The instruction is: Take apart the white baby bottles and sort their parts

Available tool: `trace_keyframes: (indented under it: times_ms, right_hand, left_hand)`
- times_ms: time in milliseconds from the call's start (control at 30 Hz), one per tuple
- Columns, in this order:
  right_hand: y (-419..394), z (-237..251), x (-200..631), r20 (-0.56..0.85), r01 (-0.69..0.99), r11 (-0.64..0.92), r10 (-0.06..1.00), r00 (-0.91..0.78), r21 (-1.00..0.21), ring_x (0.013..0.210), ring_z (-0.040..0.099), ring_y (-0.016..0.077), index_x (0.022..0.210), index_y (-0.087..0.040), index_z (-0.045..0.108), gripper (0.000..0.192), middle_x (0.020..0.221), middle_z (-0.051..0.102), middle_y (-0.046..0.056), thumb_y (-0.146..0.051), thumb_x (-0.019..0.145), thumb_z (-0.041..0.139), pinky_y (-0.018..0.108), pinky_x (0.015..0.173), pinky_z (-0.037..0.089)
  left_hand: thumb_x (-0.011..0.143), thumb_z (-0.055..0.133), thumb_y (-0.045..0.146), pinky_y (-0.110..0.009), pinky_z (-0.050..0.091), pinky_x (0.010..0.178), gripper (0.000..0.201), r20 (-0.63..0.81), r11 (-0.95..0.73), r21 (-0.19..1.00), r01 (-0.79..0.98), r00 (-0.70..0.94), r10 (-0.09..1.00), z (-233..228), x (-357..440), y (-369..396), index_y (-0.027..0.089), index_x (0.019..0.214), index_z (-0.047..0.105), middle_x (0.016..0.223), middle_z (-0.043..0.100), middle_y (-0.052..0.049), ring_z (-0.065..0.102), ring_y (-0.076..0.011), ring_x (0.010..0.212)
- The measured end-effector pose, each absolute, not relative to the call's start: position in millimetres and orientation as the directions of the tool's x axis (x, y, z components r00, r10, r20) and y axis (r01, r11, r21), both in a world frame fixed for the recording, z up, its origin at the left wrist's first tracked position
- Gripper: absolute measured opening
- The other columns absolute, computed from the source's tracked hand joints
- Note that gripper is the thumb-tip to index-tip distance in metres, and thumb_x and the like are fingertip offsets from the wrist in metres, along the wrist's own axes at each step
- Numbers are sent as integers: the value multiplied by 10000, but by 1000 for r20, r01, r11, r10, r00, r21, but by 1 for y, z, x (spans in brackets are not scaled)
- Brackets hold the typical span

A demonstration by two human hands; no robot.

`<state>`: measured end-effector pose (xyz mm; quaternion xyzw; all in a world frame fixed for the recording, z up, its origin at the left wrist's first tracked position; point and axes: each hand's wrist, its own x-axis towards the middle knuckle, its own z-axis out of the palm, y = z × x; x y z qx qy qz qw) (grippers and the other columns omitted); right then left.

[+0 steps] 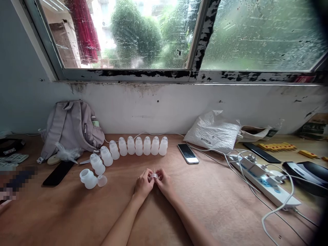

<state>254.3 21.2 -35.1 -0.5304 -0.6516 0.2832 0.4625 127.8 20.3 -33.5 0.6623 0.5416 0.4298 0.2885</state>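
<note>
My left hand (145, 184) and my right hand (164, 183) meet over the middle of the table. Between their fingertips they pinch a small translucent ring-shaped bottle part (154, 175), with a thin tip pointing up; the fingers cover much of it. To the left, an open milky-white baby bottle (88, 179) stands without its top. Touching or close beside it lies a clear dome cap (101, 180). Several capped baby bottles (138, 147) form a curved row behind my hands, running from the open bottle toward the right.
A grey backpack (69, 126) leans on the wall, a black phone (58, 173) before it. Another phone (188, 153) lies right of the bottles. Farther right are a silvery bag (215, 131), a power strip (266, 184) and loose white cables. Part of another person's hand (6, 201) shows far left.
</note>
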Motion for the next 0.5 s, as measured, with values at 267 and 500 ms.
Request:
trace_keyframes:
  times_ms: [267,500]
  right_hand:
    - [16,-26,257,46,-80,35,988,-145,-996,413,491,87,1049,-188,498,401,738,605,16,-457,751,508,217,380,384]
    - [18,-29,259,19,-99,2,985,-170,-995,386,451,64,681,-155,530,304,571,544,-34,-447,674,615,195,375,350]
  left_hand:
    - [733,454,273,-194,384,400,105,39,-54,992,114,131,991,-22,113,27,192,793,481,630,552,30,443,-73,412]
    - [836,291,401,-266,439,417,338,-70,53,992,115,150,986,-4,113,14,224,854,578,604,605,3,492,-106,388]
